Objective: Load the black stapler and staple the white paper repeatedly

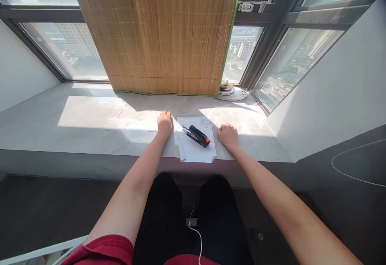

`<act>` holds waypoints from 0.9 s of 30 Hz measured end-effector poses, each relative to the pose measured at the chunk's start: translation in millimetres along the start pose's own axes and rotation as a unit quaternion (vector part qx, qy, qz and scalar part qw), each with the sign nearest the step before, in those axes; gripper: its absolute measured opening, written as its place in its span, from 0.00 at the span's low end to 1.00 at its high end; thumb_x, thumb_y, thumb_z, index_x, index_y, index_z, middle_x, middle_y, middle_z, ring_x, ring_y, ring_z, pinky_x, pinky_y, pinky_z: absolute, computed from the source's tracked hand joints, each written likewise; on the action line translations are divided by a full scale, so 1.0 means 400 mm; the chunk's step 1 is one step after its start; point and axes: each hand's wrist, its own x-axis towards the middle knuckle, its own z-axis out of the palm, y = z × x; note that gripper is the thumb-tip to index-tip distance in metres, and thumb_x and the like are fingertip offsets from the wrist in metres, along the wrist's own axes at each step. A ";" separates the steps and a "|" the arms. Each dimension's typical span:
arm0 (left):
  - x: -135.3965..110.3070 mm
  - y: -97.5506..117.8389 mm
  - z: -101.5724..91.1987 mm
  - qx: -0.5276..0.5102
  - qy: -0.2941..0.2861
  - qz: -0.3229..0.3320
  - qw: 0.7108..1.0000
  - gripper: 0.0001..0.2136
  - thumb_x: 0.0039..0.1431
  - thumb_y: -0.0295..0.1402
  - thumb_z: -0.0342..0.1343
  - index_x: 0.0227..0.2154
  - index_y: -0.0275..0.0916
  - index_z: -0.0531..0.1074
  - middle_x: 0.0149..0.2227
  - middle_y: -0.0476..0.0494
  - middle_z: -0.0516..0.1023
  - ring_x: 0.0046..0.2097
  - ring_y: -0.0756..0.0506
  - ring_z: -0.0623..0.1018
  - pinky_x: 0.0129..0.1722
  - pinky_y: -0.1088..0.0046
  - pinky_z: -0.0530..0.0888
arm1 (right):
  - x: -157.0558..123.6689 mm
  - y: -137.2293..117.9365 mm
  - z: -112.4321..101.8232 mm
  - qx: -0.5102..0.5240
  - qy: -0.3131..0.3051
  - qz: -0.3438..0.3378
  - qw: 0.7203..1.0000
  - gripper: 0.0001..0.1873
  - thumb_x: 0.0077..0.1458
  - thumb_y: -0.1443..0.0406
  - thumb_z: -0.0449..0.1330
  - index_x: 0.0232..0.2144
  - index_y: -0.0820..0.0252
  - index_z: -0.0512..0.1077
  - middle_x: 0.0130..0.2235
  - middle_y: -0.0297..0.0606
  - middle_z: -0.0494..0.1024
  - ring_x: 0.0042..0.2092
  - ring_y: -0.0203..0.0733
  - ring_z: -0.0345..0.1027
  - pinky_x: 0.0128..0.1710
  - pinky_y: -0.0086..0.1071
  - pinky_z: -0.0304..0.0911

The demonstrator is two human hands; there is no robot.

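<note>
Both of my hands rest as loose fists on the pale windowsill (99, 136). My left hand (165, 122) lies just left of a white sheet of paper (196, 154), its fingers curled in with nothing visible in them. To the right of the sheet, my right hand (228, 135) is closed in the same way, apart from the paper. On the paper a black stapler (199, 133) with an orange part lies at a slant. A dark pen (189, 134) lies alongside it, partly hidden. Small dark markings show near the paper's top right corner.
A bamboo blind (169, 35) with green edging hangs behind the sill. Stacked plate-like discs (227, 91) stand by the right window corner. Dark-framed windows (286, 23) surround the sill. A white cable (197, 233) runs up between my knees.
</note>
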 end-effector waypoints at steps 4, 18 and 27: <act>-0.043 0.009 -0.016 0.023 0.020 0.013 0.999 0.09 0.70 0.26 0.54 0.48 0.36 0.78 0.49 0.27 0.77 0.54 0.32 0.78 0.52 0.56 0.74 | 0.001 0.004 0.006 0.010 0.008 -0.001 1.000 0.18 0.71 0.64 0.47 0.39 0.61 0.76 0.45 0.53 0.77 0.49 0.55 0.71 0.51 0.45 0.60; -0.136 -0.003 -0.068 -0.316 0.077 0.184 0.927 0.10 0.74 0.30 0.51 0.46 0.42 0.78 0.34 0.46 0.77 0.29 0.49 0.74 0.33 0.70 0.74 | -0.091 -0.078 -0.003 0.296 0.111 -0.308 0.897 0.11 0.72 0.55 0.56 0.39 0.53 0.70 0.40 0.42 0.76 0.44 0.50 0.70 0.47 0.42 0.67; -0.141 0.003 -0.062 -0.291 -0.014 0.187 0.938 0.17 0.72 0.29 0.53 0.60 0.43 0.75 0.41 0.45 0.84 0.35 0.47 0.81 0.42 0.67 0.78 | -0.122 -0.163 0.041 0.269 0.042 -0.268 0.924 0.24 0.67 0.63 0.60 0.63 0.54 0.66 0.56 0.49 0.79 0.56 0.57 0.74 0.54 0.48 0.72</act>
